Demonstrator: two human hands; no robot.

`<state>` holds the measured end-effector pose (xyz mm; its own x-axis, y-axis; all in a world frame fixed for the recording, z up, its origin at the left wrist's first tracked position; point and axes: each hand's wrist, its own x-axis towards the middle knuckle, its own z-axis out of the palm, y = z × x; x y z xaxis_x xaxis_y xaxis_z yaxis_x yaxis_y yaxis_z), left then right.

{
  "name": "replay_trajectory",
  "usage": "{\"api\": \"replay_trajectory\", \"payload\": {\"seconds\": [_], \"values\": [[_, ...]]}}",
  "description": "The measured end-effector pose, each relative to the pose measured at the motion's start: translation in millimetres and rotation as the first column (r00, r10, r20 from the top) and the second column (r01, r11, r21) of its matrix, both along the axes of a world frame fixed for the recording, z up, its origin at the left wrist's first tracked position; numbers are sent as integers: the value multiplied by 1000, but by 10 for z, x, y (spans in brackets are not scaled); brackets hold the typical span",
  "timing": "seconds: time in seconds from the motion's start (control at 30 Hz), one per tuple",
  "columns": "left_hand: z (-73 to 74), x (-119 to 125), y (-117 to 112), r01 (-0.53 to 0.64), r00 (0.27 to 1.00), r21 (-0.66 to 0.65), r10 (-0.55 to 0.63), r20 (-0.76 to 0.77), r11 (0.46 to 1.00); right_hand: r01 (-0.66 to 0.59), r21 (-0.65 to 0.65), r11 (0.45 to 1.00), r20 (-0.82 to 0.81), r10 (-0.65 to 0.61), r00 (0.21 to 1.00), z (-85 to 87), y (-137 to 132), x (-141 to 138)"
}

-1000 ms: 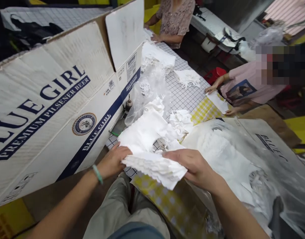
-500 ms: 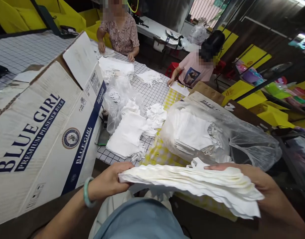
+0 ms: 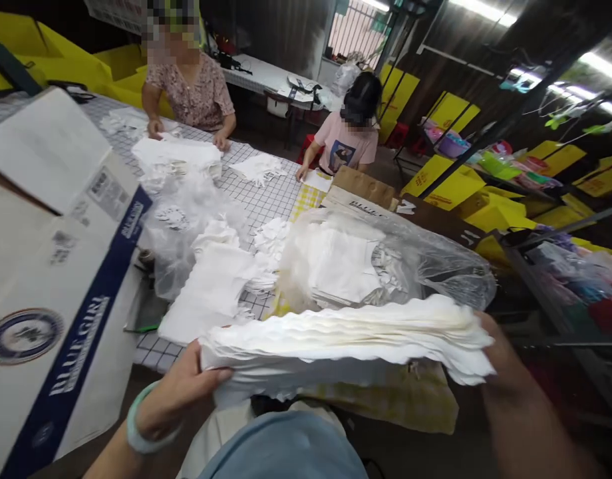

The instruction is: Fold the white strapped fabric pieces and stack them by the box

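A thick stack of white cloth pieces (image 3: pixel 346 339) with wavy edges hangs level in front of my body. My left hand (image 3: pixel 186 386), with a pale green bangle on the wrist, is closed on the stack's left end, thumb along the near side. At the right end my right hand (image 3: pixel 495 352) grips the stack; its fingers are mostly hidden behind the cloth and the arm is blurred. Just beyond, a pile of white cloth pieces (image 3: pixel 206 286) lies on the checked table (image 3: pixel 266 199). More cloth pieces (image 3: pixel 340 259) sit inside a clear plastic bag (image 3: pixel 436 259).
On the left stands a large open "Blue Girl" carton (image 3: pixel 46 266). Another carton (image 3: pixel 360 193) is behind the bag. Two people (image 3: pixel 191 86) (image 3: pixel 348 143) handle white cloth across the table. A shelf with plastic-wrapped goods (image 3: pixel 575 273) is at the right.
My view has swung to the right, so the carton and table shift left. The stack has risen and turned its layered edge further toward me, still held at both ends.
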<state>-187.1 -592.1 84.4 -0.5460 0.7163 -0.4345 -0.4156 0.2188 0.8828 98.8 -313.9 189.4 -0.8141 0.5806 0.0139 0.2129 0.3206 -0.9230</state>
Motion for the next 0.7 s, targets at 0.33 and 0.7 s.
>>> {"api": "replay_trajectory", "payload": {"seconds": [0.33,0.7], "values": [[201,683,1157,-53,943,103,16,331,993,35,-2,999,36,-35,999,482,1362,-5],[-680,1352,2533,-276,827,305,64,558,912,-284,115,952,604,160,781,542,2639,-626]]}}
